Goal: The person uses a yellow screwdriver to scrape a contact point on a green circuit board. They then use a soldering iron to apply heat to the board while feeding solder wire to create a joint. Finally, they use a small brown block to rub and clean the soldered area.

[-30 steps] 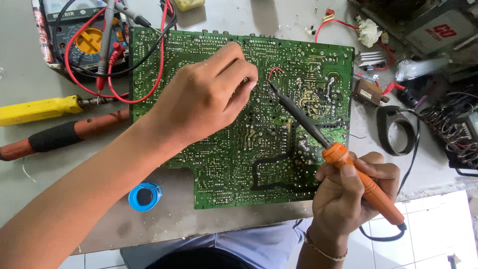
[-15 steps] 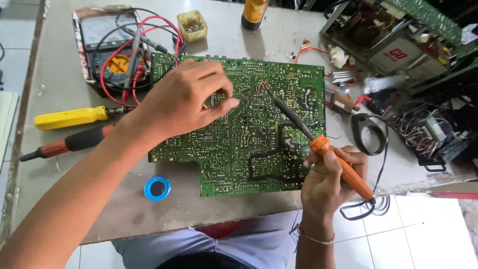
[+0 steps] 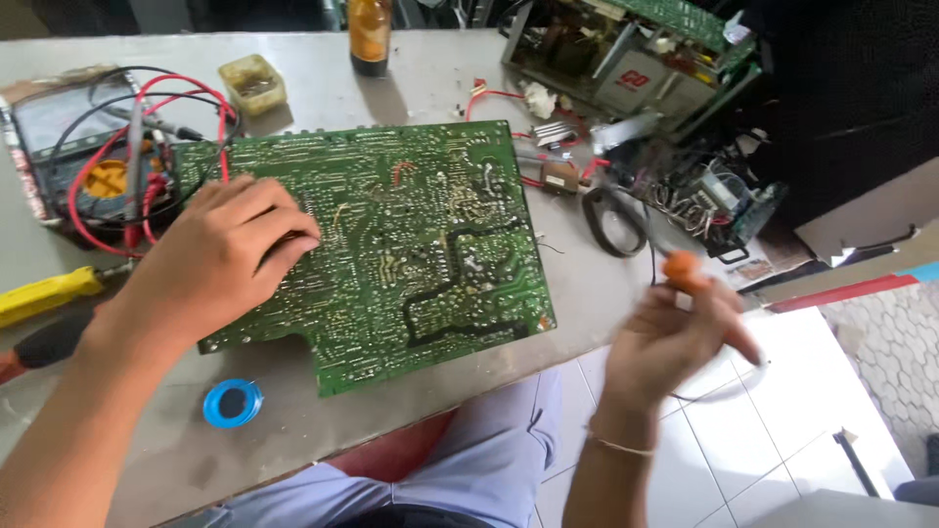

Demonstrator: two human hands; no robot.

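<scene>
Grey worktop (image 3: 430,88) carries one green circuit board (image 3: 411,244), solder side up, rough with shiny joints; left hand (image 3: 220,259) lies loosely curled on its left edge, gripping nothing. Right hand (image 3: 675,337), blurred beyond the table edge, is closed around one orange-handled soldering iron (image 3: 685,272). Around them: one blue solder spool (image 3: 233,403), one brown bottle (image 3: 369,34), one yellow-handled tool (image 3: 44,296).

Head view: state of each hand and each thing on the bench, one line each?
left hand: palm down, fingers resting on the circuit board
right hand: off the bench edge, blurred, gripping the soldering iron
soldering iron: orange handle in the fist, tip not visible, clear of the board
circuit board: flat, solder side up
multimeter: lying flat, leads draped over it
solder spool: lying flat, untouched
brown bottle: upright
yellow screwdriver: lying untouched
</scene>
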